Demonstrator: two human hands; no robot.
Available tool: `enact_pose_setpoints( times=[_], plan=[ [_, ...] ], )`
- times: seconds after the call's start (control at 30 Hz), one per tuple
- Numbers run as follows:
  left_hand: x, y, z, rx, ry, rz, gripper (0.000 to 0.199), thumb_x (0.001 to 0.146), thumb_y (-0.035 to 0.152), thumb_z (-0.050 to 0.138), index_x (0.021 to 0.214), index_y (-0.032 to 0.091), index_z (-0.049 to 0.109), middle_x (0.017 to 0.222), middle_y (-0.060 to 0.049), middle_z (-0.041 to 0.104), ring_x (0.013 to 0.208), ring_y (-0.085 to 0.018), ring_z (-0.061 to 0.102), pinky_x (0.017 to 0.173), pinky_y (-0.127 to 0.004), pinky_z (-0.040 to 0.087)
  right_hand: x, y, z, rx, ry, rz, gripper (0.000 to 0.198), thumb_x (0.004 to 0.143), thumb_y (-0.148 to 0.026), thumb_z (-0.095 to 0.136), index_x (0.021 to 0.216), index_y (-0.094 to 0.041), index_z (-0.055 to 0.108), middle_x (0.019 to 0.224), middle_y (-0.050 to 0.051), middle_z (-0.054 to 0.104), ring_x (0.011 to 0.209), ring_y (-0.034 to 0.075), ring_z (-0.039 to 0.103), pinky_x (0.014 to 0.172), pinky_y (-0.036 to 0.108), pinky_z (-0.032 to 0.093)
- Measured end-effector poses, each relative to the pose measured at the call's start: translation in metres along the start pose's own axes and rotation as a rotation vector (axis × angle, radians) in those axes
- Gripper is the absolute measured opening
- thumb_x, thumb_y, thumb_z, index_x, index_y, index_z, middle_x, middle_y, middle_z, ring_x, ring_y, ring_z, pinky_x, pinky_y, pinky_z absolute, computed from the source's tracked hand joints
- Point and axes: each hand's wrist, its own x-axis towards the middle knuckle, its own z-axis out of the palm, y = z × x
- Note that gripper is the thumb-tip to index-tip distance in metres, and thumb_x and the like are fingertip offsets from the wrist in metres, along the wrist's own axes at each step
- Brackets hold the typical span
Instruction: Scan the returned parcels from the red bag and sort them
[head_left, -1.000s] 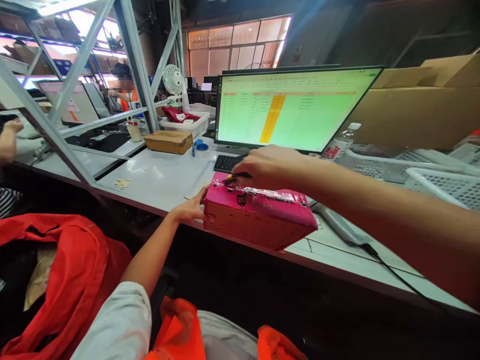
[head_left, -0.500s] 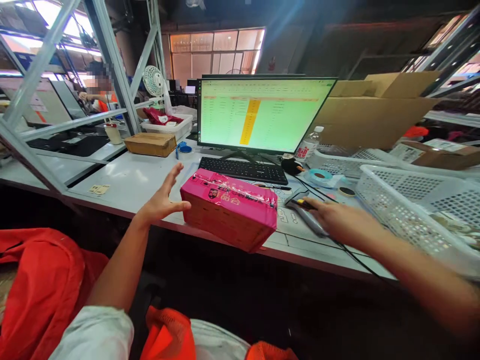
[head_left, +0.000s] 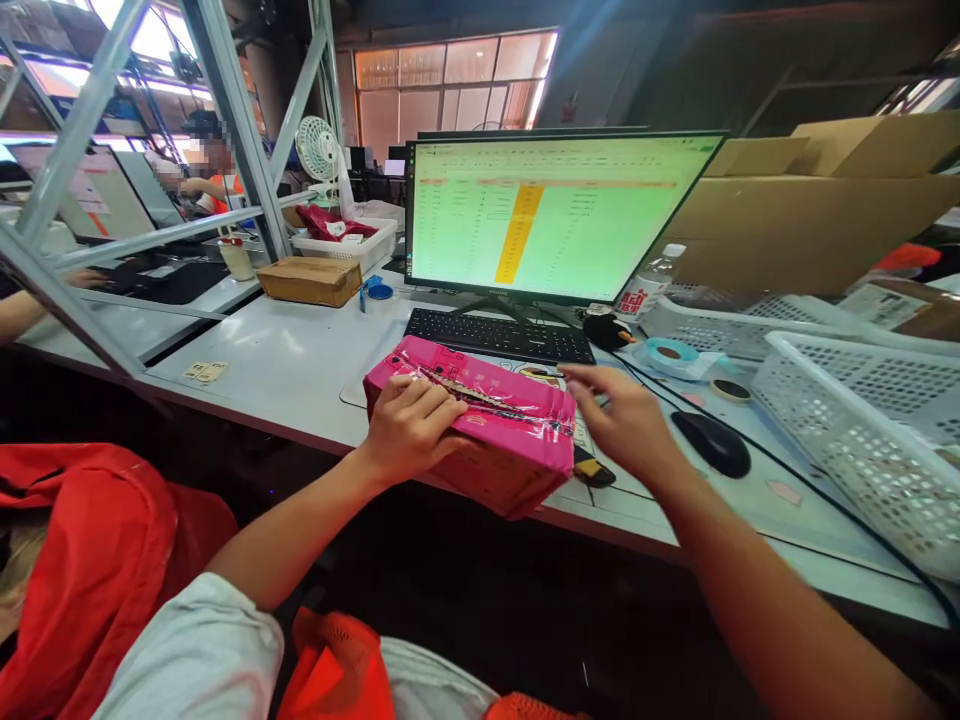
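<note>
A pink taped cardboard box (head_left: pixel 495 450) sits at the table's front edge, its top seam parted in a dark gap. My left hand (head_left: pixel 412 425) grips the box's top near its left end, fingers curled at the gap. By the box's right end is my right hand (head_left: pixel 622 415), fingers partly bent and apart, with nothing visible in it. A yellow-and-black cutter (head_left: pixel 596 470) lies on the table beside the box, below my right hand; part of it is hidden.
Behind the box stand a keyboard (head_left: pixel 495 335) and a monitor (head_left: pixel 555 220). To the right are a black mouse (head_left: pixel 712 443), a tape roll (head_left: pixel 671 357) and a white basket (head_left: pixel 847 430). A brown box (head_left: pixel 311 281) is at the left, near a metal frame (head_left: pixel 240 130) and another person's hand (head_left: pixel 86 278).
My left hand has moved from beside the box onto its top. The seam now gapes. My right hand has let go of the cutter and moved up near the box's right end.
</note>
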Motion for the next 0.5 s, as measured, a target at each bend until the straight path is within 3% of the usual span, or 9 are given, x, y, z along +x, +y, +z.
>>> enact_pose_setpoints(
  times=[0.07, 0.13, 0.23, 0.3, 0.37, 0.43, 0.5],
  plan=[
    [0.0, 0.001, -0.004, 0.008, -0.022, -0.002, 0.04, 0.105, 0.053, 0.049, 0.101, 0.021, 0.073, 0.092, -0.004, 0.074, 0.087, -0.021, 0.062, 0.092, -0.039, 0.036, 0.018, -0.02, -0.018, 0.115, -0.008, -0.053, 0.041, 0.102, -0.043, 0.046, 0.129, -0.022, 0.069, 0.122, 0.012, 0.069, 0.109, 0.026, 0.067, 0.095, 0.041, 0.054],
    [0.001, 0.003, -0.007, 0.014, -0.071, -0.011, 0.039, 0.105, 0.051, 0.049, 0.098, 0.022, 0.073, 0.09, -0.004, 0.074, 0.086, -0.022, 0.061, 0.091, -0.04, 0.035, 0.032, -0.045, -0.026, 0.174, -0.137, -0.161, 0.046, 0.097, -0.052, 0.057, 0.132, -0.024, 0.069, 0.125, 0.011, 0.067, 0.109, 0.027, 0.067, 0.096, 0.04, 0.053],
    [0.002, 0.003, -0.01, 0.016, -0.128, -0.023, 0.037, 0.104, 0.051, 0.05, 0.098, 0.023, 0.073, 0.088, -0.004, 0.073, 0.084, -0.022, 0.061, 0.089, -0.04, 0.034, 0.045, -0.075, -0.025, 0.046, -0.383, -0.269, 0.056, 0.09, -0.054, 0.067, 0.138, -0.025, 0.066, 0.116, 0.01, 0.068, 0.098, 0.025, 0.068, 0.087, 0.036, 0.053],
    [0.002, 0.002, -0.01, 0.013, -0.143, -0.029, 0.036, 0.104, 0.052, 0.052, 0.098, 0.023, 0.073, 0.088, -0.004, 0.073, 0.085, -0.022, 0.061, 0.089, -0.04, 0.034, 0.05, -0.086, -0.024, -0.101, -0.457, -0.276, 0.047, 0.093, -0.049, 0.062, 0.134, -0.026, 0.068, 0.107, 0.009, 0.07, 0.087, 0.024, 0.067, 0.076, 0.033, 0.049],
    [0.003, 0.003, -0.009, 0.008, -0.143, -0.029, 0.037, 0.104, 0.052, 0.052, 0.096, 0.022, 0.073, 0.088, -0.004, 0.072, 0.085, -0.022, 0.06, 0.088, -0.04, 0.034, 0.058, -0.089, -0.026, -0.246, -0.45, -0.243, 0.034, 0.099, -0.045, 0.053, 0.118, -0.025, 0.074, 0.095, 0.009, 0.072, 0.08, 0.023, 0.065, 0.07, 0.032, 0.043],
    [0.005, 0.005, -0.009, 0.012, -0.143, -0.032, 0.038, 0.104, 0.051, 0.051, 0.095, 0.022, 0.072, 0.088, -0.004, 0.072, 0.084, -0.022, 0.06, 0.088, -0.039, 0.034, 0.07, -0.086, -0.029, -0.372, -0.403, -0.159, 0.036, 0.103, -0.044, 0.046, 0.106, -0.023, 0.075, 0.086, 0.01, 0.071, 0.075, 0.023, 0.063, 0.066, 0.032, 0.037],
    [0.008, 0.009, -0.01, 0.026, -0.157, -0.029, 0.038, 0.104, 0.051, 0.051, 0.094, 0.021, 0.072, 0.088, -0.005, 0.071, 0.085, -0.022, 0.059, 0.086, -0.039, 0.034, 0.085, -0.078, -0.028, -0.432, -0.35, -0.053, 0.043, 0.104, -0.045, 0.04, 0.106, -0.02, 0.074, 0.087, 0.014, 0.071, 0.077, 0.025, 0.062, 0.066, 0.033, 0.034]
  ],
)
